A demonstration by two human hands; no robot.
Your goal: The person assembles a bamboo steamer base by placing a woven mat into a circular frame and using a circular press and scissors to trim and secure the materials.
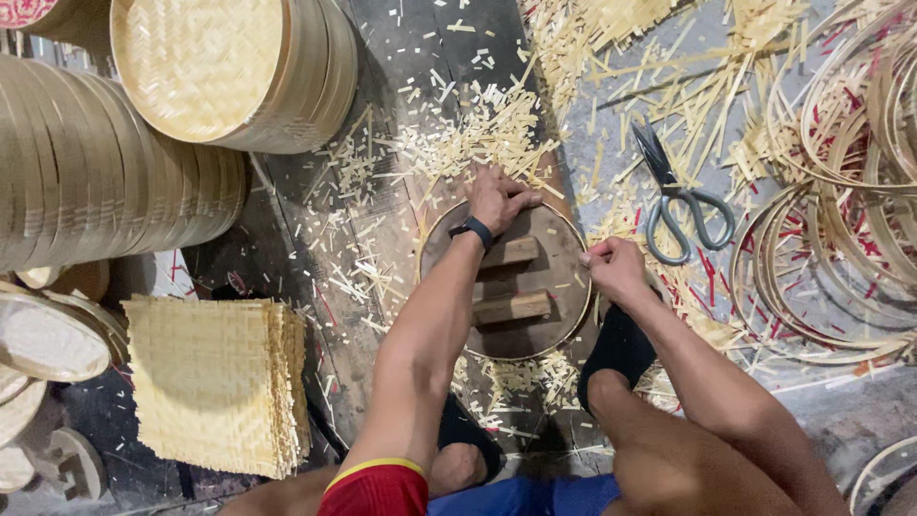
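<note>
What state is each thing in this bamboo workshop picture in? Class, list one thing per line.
Left hand: pressing flat on the far rim of the round wooden disc.
Right hand: closed in a fist at the disc's right edge.
Round wooden disc: lying flat on the floor, two battens up.
Scissors: lying on the floor, blades shut.
Woven square mats: stacked.
Bamboo hoops: loose, heaped.
Round woven lids: stacked on edge.

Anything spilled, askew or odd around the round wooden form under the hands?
Pale bamboo offcuts litter the dark floor around the round wooden form, thickest above the left hand. Grey-handled scissors lie open among the scraps beyond the right hand. Nothing looks damaged.
</note>
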